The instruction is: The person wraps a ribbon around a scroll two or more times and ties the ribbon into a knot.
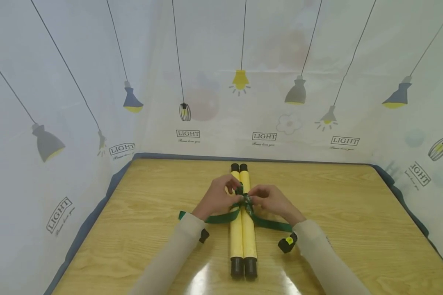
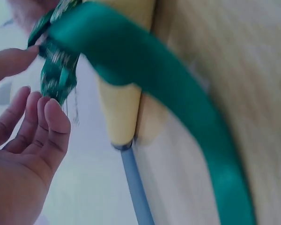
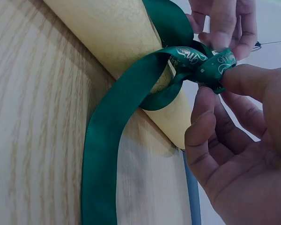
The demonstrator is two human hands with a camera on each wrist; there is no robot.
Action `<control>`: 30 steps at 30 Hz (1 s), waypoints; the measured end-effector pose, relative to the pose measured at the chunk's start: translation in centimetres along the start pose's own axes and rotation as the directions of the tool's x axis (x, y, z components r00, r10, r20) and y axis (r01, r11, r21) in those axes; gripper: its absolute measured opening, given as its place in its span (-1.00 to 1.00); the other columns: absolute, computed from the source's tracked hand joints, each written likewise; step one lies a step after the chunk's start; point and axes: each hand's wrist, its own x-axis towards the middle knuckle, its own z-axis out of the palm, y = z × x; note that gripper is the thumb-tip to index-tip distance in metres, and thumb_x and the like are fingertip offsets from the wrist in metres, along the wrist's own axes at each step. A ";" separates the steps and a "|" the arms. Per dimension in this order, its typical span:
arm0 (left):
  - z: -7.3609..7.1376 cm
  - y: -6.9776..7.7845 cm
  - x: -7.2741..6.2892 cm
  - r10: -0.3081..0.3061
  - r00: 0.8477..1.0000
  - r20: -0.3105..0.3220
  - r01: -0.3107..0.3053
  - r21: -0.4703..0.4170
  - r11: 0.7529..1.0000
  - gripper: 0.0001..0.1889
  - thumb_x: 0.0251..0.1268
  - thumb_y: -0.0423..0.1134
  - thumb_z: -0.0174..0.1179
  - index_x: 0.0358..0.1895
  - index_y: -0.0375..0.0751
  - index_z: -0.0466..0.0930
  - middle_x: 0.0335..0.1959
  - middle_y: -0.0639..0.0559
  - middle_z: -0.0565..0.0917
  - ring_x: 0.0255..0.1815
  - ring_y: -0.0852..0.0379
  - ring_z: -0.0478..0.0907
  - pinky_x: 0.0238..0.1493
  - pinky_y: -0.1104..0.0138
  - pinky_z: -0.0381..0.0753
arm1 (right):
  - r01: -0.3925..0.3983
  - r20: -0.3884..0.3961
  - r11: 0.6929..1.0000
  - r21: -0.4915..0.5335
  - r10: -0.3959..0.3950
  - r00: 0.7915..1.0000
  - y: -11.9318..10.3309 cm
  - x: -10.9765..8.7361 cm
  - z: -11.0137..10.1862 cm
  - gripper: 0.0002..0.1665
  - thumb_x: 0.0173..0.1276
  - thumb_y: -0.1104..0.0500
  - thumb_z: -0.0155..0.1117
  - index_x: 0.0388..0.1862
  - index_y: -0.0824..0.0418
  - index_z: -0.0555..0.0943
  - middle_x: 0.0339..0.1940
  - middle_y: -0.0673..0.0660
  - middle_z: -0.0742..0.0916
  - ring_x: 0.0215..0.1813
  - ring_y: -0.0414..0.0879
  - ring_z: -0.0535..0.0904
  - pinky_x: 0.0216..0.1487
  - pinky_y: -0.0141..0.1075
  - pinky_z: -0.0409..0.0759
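Two pale yellow tubes with black end caps lie side by side, the left tube (image 1: 236, 237) against the right tube (image 1: 249, 237). A green ribbon (image 1: 273, 224) with pale printed lettering goes round them, with a bow-like knot on top and a tail out to each side. My left hand (image 1: 218, 196) holds the ribbon at the knot's left, thumb and fingers about a loop. From the other side, my right hand (image 1: 275, 201) pinches the knotted ribbon (image 3: 215, 70) between thumb and forefinger. The ribbon's underside beneath the tubes is hidden.
The tubes lie on a wood-grain table (image 1: 151, 192) with a blue-grey edge. Behind and beside it hangs a pale sheet (image 1: 221, 49) printed with lamps. Black wrist devices, such as the right one (image 1: 287, 243), sit under the sleeves.
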 end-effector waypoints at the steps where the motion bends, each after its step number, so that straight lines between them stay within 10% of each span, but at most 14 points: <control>1: -0.3 0.0 0.0 -0.021 1.000 -0.009 0.021 0.000 1.000 -0.69 0.26 -0.18 0.46 -0.01 -0.10 0.59 -0.13 -0.05 0.66 -0.21 0.12 0.56 -0.18 0.32 0.61 | 0.000 -0.005 1.000 -0.012 0.000 1.000 0.0 0.0 0.0 -0.79 0.52 0.19 0.22 0.03 0.19 0.69 -0.05 0.18 0.79 -0.17 0.08 0.66 -0.25 -0.21 0.64; 9: -1.2 0.1 0.5 -0.189 0.981 0.046 0.189 -0.003 0.982 -0.41 0.38 0.17 0.31 0.35 -0.05 0.55 0.03 -0.10 0.61 -0.15 0.07 0.58 -0.19 0.23 0.65 | 0.019 -0.018 0.998 -0.057 -0.020 1.000 -0.3 -0.4 0.2 -0.84 0.51 0.15 0.25 -0.03 0.12 0.70 -0.10 0.12 0.78 -0.07 0.10 0.67 -0.20 -0.24 0.59; 19: -2.9 -0.8 0.3 -0.142 0.958 0.249 0.165 -0.075 0.983 -0.85 0.46 -0.25 0.28 -0.03 -0.19 0.72 -0.18 -0.17 0.77 -0.39 0.06 0.66 -0.37 0.27 0.69 | 0.030 -0.078 0.991 -0.127 -0.040 0.996 -0.1 -0.3 0.1 -0.85 0.48 0.04 0.32 -0.12 0.05 0.73 -0.16 0.03 0.79 -0.11 -0.08 0.65 -0.13 -0.23 0.60; 30: -4.5 -1.6 -0.5 -0.199 0.949 0.247 0.226 -0.086 0.970 -0.89 0.45 -0.21 0.30 -0.18 -0.18 0.70 -0.24 -0.30 0.73 -0.45 0.00 0.65 -0.40 0.20 0.73 | 0.000 -0.139 0.992 -0.124 -0.018 0.990 1.0 -1.0 -1.7 -0.78 0.51 -0.01 0.29 -0.06 0.09 0.70 -0.14 0.21 0.78 -0.17 0.09 0.65 -0.29 -0.27 0.63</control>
